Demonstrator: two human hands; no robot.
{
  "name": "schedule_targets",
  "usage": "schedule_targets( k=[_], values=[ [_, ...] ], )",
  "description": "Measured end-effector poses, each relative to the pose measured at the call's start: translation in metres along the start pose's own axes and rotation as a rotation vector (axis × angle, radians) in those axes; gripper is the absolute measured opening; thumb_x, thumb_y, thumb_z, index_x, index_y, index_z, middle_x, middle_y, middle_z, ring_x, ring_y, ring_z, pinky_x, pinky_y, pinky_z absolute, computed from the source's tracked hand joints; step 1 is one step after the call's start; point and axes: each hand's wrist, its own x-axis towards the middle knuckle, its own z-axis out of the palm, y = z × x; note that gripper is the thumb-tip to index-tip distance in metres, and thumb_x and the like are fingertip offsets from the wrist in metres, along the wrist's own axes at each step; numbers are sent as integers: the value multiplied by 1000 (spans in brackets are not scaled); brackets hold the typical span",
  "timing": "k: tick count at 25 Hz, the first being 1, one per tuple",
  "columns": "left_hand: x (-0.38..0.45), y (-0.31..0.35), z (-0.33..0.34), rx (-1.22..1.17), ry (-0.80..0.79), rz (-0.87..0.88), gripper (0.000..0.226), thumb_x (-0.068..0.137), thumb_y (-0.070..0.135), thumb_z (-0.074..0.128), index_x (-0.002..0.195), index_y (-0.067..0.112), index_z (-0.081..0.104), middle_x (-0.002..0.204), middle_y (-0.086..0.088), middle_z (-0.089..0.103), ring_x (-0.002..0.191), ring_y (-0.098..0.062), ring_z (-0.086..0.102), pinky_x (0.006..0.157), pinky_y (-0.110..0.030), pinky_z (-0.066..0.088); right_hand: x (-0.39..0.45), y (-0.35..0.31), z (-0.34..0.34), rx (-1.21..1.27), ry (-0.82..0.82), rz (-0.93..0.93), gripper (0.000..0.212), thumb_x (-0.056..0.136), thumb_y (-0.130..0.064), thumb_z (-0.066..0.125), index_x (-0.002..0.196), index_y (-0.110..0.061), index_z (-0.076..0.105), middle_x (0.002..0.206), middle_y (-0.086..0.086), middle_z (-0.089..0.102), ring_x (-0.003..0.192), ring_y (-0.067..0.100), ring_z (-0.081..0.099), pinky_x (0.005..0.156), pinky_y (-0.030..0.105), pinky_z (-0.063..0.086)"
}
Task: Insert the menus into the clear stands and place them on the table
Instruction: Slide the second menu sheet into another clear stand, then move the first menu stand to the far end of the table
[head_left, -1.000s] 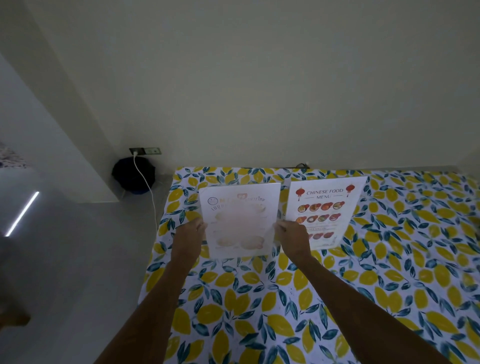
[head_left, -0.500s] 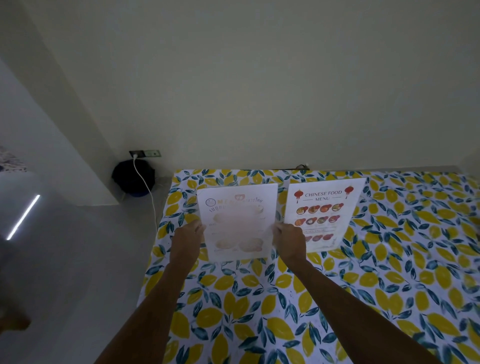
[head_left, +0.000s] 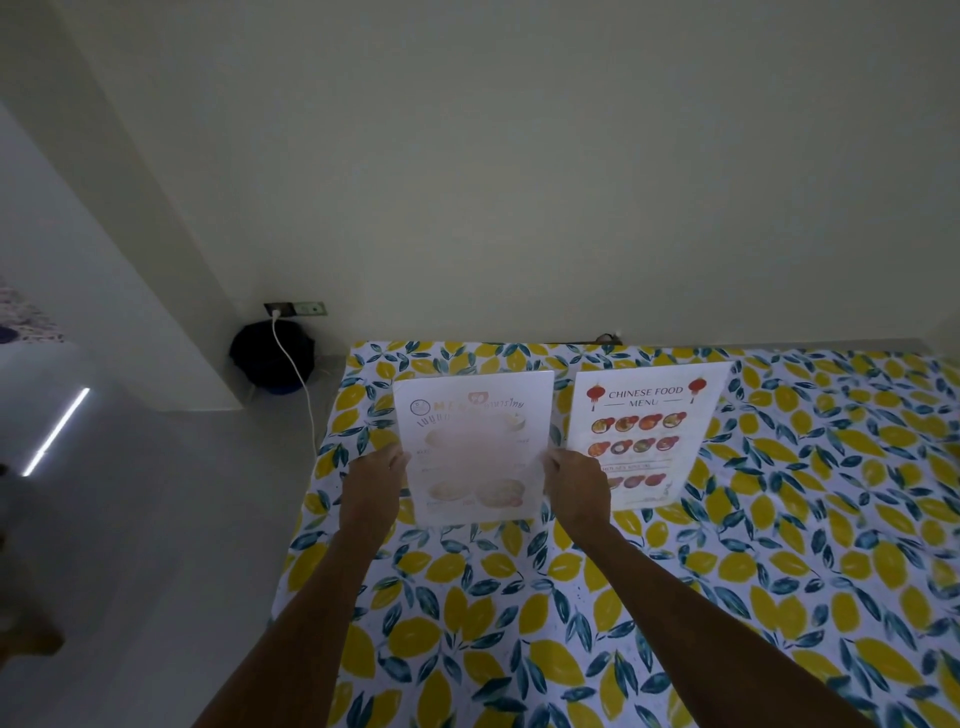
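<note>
A pale Thai menu in its clear stand (head_left: 472, 447) stands upright near the table's far left, its base touching the lemon-print cloth. My left hand (head_left: 375, 480) grips its left edge and my right hand (head_left: 576, 483) grips its right edge. Just to the right stands a second stand with the Chinese food menu (head_left: 649, 431), upright and untouched; my right hand hides its lower left corner.
The table with the lemon-print tablecloth (head_left: 727, 597) runs up to the back wall. Its left edge drops to the grey floor (head_left: 156, 519). A dark round object (head_left: 272, 358) with a white cable (head_left: 296, 379) plugged into a wall socket sits in the corner.
The Thai menu stand and both hands have shifted slightly left and a little lower, with the stand kept upright. The Chinese menu stand has not moved.
</note>
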Motion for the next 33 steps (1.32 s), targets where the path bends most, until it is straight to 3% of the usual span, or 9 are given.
schedule_targets(
  k=[3, 9, 14, 17, 19, 25, 29, 33],
  values=[
    [-4, 0, 2, 55, 4, 28, 29, 99, 19, 48, 76, 4, 56, 67, -13, 63, 55, -20, 51, 48, -33, 30, 0, 1, 0, -19, 6, -9, 35, 98, -31, 46, 76, -12, 66, 72, 7, 69, 63, 26, 66, 55, 34, 55],
    [-11, 4, 7, -8, 42, -11, 25, 97, 18, 47, 75, 7, 55, 65, -8, 58, 57, -24, 52, 56, -36, 38, 4, 6, -1, -16, -23, -85, 36, 99, -28, 45, 74, -9, 62, 72, 12, 68, 64, 29, 66, 51, 30, 44],
    [-26, 24, 3, -73, 12, -143, 25, 95, 28, 53, 104, 5, 60, 90, -9, 66, 81, -29, 62, 66, -30, 38, -2, 8, -16, -80, -75, -151, 34, 98, -28, 43, 84, -6, 64, 80, 15, 71, 73, 32, 68, 54, 30, 44],
    [-46, 34, -1, -143, -10, -104, 39, 93, 33, 56, 123, 9, 56, 117, -10, 64, 109, -30, 61, 83, -38, 49, -21, 8, -36, -133, -101, -227, 26, 96, -30, 43, 103, -11, 60, 92, 13, 68, 85, 33, 66, 64, 37, 50],
    [-62, 45, -5, -50, -23, -63, 52, 93, 39, 57, 136, 10, 48, 135, -12, 55, 122, -32, 53, 98, -46, 47, -38, 10, -53, -201, -116, -258, 31, 95, -33, 44, 116, -14, 56, 103, 12, 65, 97, 33, 63, 74, 41, 53],
    [-112, 91, 1, 187, -84, 202, 61, 93, 53, 45, 140, 14, 44, 137, -13, 52, 124, -34, 49, 101, -47, 45, -79, 36, -105, -371, -115, -306, 37, 93, -36, 50, 125, -17, 50, 120, 10, 58, 111, 31, 53, 82, 46, 55],
    [-126, 124, 18, 168, -125, 245, 62, 92, 55, 45, 142, 18, 42, 149, -8, 43, 133, -30, 43, 106, -47, 39, -90, 62, -135, -399, -95, -270, 38, 94, -37, 50, 126, -18, 49, 122, 10, 56, 114, 32, 53, 85, 45, 52],
    [-120, 149, 42, 160, -167, 281, 61, 92, 59, 40, 137, 19, 44, 141, -10, 49, 129, -30, 46, 106, -48, 41, -85, 98, -153, -409, -103, -209, 38, 94, -37, 52, 128, -20, 50, 124, 9, 57, 117, 31, 53, 87, 46, 53]
  ],
)
